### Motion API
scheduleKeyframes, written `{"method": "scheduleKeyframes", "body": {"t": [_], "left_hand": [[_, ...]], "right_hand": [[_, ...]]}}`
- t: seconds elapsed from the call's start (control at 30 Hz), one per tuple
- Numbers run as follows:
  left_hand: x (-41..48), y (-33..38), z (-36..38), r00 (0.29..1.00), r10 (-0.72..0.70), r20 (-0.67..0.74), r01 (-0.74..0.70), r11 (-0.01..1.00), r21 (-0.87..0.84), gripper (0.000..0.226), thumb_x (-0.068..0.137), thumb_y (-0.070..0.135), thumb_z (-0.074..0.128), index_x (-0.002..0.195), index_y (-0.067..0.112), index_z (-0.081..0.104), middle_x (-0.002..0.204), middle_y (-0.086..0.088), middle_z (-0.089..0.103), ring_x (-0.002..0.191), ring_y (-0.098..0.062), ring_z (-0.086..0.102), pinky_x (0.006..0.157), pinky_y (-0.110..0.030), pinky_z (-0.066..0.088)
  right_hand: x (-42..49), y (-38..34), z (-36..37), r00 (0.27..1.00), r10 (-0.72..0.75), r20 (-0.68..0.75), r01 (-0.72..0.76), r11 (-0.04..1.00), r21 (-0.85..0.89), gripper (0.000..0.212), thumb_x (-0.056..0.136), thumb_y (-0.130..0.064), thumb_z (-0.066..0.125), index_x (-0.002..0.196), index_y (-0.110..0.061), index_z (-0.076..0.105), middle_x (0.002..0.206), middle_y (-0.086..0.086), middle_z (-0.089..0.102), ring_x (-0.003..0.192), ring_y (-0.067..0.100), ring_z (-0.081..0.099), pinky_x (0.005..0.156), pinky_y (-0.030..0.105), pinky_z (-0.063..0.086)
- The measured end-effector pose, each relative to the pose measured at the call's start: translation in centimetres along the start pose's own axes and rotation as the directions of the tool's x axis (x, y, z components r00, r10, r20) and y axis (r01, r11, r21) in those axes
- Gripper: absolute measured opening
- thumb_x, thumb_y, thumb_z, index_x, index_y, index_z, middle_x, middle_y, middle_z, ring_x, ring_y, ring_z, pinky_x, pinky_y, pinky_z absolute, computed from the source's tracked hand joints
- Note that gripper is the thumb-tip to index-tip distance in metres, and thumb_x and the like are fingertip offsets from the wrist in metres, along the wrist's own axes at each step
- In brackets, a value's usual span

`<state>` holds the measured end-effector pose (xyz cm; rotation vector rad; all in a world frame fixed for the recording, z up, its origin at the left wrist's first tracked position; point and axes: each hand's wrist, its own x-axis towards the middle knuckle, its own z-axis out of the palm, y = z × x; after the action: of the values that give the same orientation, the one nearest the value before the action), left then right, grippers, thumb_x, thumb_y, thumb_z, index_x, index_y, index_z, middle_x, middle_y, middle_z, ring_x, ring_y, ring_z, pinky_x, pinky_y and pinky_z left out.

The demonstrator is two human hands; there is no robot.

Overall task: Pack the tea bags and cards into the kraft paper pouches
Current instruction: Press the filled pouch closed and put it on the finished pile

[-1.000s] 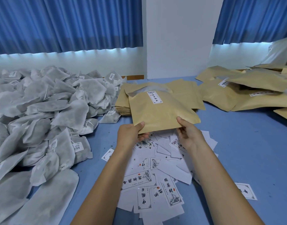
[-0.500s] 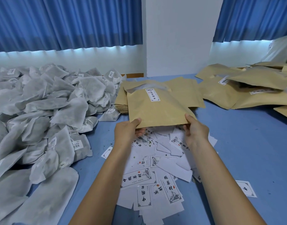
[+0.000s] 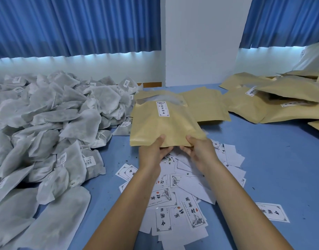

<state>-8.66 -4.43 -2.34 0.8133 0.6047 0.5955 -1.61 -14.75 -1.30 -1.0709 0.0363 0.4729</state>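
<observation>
I hold a kraft paper pouch [image 3: 162,123] with a white label above the table, its near edge toward me. My left hand [image 3: 153,152] grips that edge with the thumb on top, and my right hand [image 3: 200,150] grips it just to the right, the two hands close together. A window strip shows at the pouch's far end. Under my hands lies a scatter of white printed cards [image 3: 180,199]. A big heap of grey tea bags [image 3: 46,127] fills the left side of the table.
A stack of flat kraft pouches [image 3: 207,103] lies behind the held pouch. More pouches [image 3: 274,103] are piled at the right. One card [image 3: 272,212] lies apart at the lower right on the blue table [image 3: 272,159]. A white pillar and blue curtains stand behind.
The pouch has shifted left and tilted. My right hand slid left along its near edge, so both hands now grip close together.
</observation>
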Motion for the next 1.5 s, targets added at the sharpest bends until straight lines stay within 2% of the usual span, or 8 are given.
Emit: {"method": "scheduleKeyframes", "body": {"t": [0.23, 0.6, 0.9, 1.1, 1.2, 1.3, 1.4, 1.5], "left_hand": [[0.2, 1.2, -0.4, 0.995, 0.097, -0.016, -0.09, 0.962, 0.259, 0.043, 0.096, 0.003, 0.026, 0.134, 0.014, 0.042, 0.122, -0.016, 0.057, 0.067, -0.035, 0.07, 0.05, -0.031, 0.056], [-2.8, -1.7, 12.3, 0.935, 0.025, 0.353, -0.123, 0.958, 0.259, 0.046, 0.095, -0.003, 0.031, 0.134, 0.014, 0.05, 0.121, -0.01, 0.059, 0.097, -0.034, 0.063, 0.056, -0.033, 0.058], [-6.6, -8.0, 21.9, 0.838, -0.273, 0.473, -0.079, 0.796, 0.6, 0.034, 0.099, -0.001, 0.026, 0.128, -0.008, 0.042, 0.066, -0.016, 0.059, 0.031, -0.01, 0.054, 0.032, -0.018, 0.042], [-6.7, -7.0, 30.2, 0.69, -0.201, 0.696, -0.158, 0.895, 0.416, 0.03, 0.097, 0.001, 0.046, 0.127, -0.005, 0.047, 0.125, -0.023, 0.057, 0.1, -0.032, 0.064, 0.087, -0.035, 0.053], [-4.8, -7.3, 30.4, 0.713, 0.05, 0.699, -0.693, 0.199, 0.693, 0.031, 0.09, 0.012, 0.059, 0.12, 0.005, 0.054, 0.125, -0.016, 0.056, 0.109, -0.031, 0.057, 0.083, -0.022, 0.044], [-2.0, -7.0, 26.8, 0.805, 0.124, 0.58, -0.462, -0.48, 0.745, 0.047, 0.089, 0.034, 0.059, 0.127, 0.011, 0.044, 0.131, -0.014, 0.048, 0.118, -0.029, 0.047, 0.092, -0.033, 0.038], [0.3, -7.4, 22.3, 0.942, 0.015, 0.334, -0.263, -0.585, 0.767, 0.079, 0.087, 0.051, 0.058, 0.141, 0.004, 0.025, 0.145, -0.025, 0.032, 0.131, -0.035, 0.036, 0.101, -0.039, 0.037], [1.4, -7.5, 19.4, 0.912, 0.012, 0.409, -0.312, -0.626, 0.715, 0.067, 0.097, 0.02, 0.049, 0.147, -0.002, 0.01, 0.144, -0.025, 0.035, 0.129, -0.032, 0.041, 0.098, -0.032, 0.042]], "right_hand": [[-0.5, -0.7, -1.0, 0.988, -0.117, -0.101, 0.07, 0.92, -0.385, 0.007, 0.098, -0.002, 0.044, 0.094, -0.003, 0.05, 0.055, 0.012, 0.051, 0.023, 0.011, 0.038, 0.03, 0.014, 0.028], [-2.9, -8.5, -8.9, 0.872, -0.32, -0.369, 0.331, 0.943, -0.036, 0.02, 0.093, -0.002, 0.045, 0.084, -0.014, 0.058, 0.077, -0.002, 0.061, 0.035, 0.008, 0.05, 0.043, 0.021, 0.044], [-3.2, -11.7, -19.2, 0.689, -0.34, -0.64, 0.535, 0.834, 0.132, 0.028, 0.091, 0.005, 0.046, 0.082, -0.015, 0.062, 0.063, -0.009, 0.065, 0.038, 0.006, 0.05, 0.043, 0.02, 0.042], [0.0, -20.1, -22.5, 0.736, -0.504, -0.453, 0.67, 0.641, 0.375, 0.024, 0.094, 0.007, 0.05, 0.115, -0.004, 0.056, 0.114, 0.006, 0.061, 0.089, 0.013, 0.066, 0.084, 0.025, 0.055], [1.6, -22.1, -24.1, 0.874, -0.417, -0.25, 0.487, 0.75, 0.448, 0.034, 0.095, 0.014, 0.04, 0.127, 0.005, 0.047, 0.132, 0.017, 0.052, 0.11, 0.022, 0.06, 0.108, 0.031, 0.039], [2.7, -21.3, -24.6, 0.916, -0.342, -0.21, 0.4, 0.822, 0.406, 0.056, 0.093, 0.02, 0.031, 0.146, 0.007, 0.02, 0.146, 0.025, 0.037, 0.129, 0.034, 0.047, 0.111, 0.036, 0.035], [3.2, -18.5, -22.9, 0.934, -0.314, -0.168, 0.352, 0.888, 0.296, 0.052, 0.093, 0.022, 0.028, 0.143, 0.011, 0.024, 0.143, 0.027, 0.041, 0.129, 0.036, 0.047, 0.106, 0.037, 0.038], [3.2, -15.3, -20.0, 0.96, -0.261, -0.104, 0.277, 0.941, 0.194, 0.042, 0.092, 0.02, 0.032, 0.134, 0.016, 0.036, 0.133, 0.031, 0.05, 0.117, 0.037, 0.056, 0.102, 0.036, 0.042]]}}
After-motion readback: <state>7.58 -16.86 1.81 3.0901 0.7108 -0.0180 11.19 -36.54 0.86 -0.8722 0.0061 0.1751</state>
